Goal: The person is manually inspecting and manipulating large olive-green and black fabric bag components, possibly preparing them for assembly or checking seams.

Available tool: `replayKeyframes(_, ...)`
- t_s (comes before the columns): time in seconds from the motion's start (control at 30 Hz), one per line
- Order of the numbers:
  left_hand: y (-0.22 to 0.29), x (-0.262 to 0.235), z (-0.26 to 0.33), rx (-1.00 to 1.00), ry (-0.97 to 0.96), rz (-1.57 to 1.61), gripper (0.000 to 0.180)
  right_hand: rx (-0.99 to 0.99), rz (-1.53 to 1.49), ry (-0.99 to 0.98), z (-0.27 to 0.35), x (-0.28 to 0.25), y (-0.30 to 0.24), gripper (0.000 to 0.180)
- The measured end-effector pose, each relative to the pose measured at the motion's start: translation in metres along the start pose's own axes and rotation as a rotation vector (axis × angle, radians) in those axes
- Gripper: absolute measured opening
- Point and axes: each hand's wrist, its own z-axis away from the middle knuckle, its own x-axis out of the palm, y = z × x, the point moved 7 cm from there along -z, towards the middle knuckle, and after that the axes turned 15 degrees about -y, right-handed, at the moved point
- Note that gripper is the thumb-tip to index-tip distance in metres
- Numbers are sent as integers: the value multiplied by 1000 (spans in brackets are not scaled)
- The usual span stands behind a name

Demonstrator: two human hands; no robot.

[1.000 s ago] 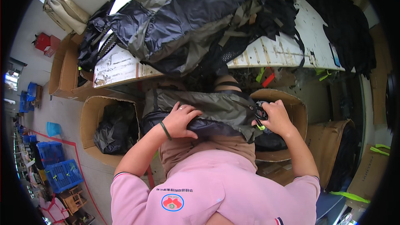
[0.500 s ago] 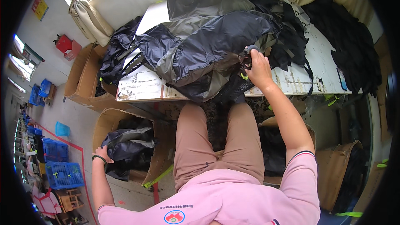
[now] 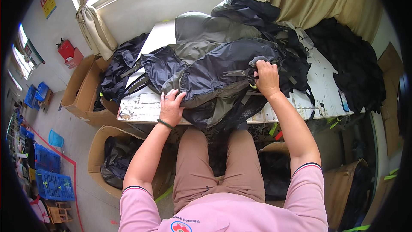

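In the head view, we are seeing the left hand (image 3: 171,107) touching the near left edge of the cloth (image 3: 214,66), left of the frame's centre, after leaving the box (image 3: 96,148) at lower left, where a dark bundle (image 3: 115,163) is lying. Its fingers are bending slightly apart over the edge; we are not able to tell whether they are pinching it. The right hand (image 3: 267,77), right of centre, is keeping its fingers curled closed around the handles of the scissors (image 3: 237,73), whose blades are pointing left above the cloth. The grey and dark cloth is spreading in folds over the white table (image 3: 139,105), across the upper middle. We are judging that work is now centring on this cloth, with both hands at it.
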Motion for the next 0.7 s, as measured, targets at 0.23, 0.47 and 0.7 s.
replayKeyframes(0.23,-28,-38,-11,67,212,452,24,135,28,-46,-10,22,44,38)
replayKeyframes(0.47,-20,-165,-16,149,506,348,17,87,-279,289,-13,-49,57,26)
replayKeyframes(0.7,6,-251,23,252,728,273,10,36,-285,400,32,-198,48,24)
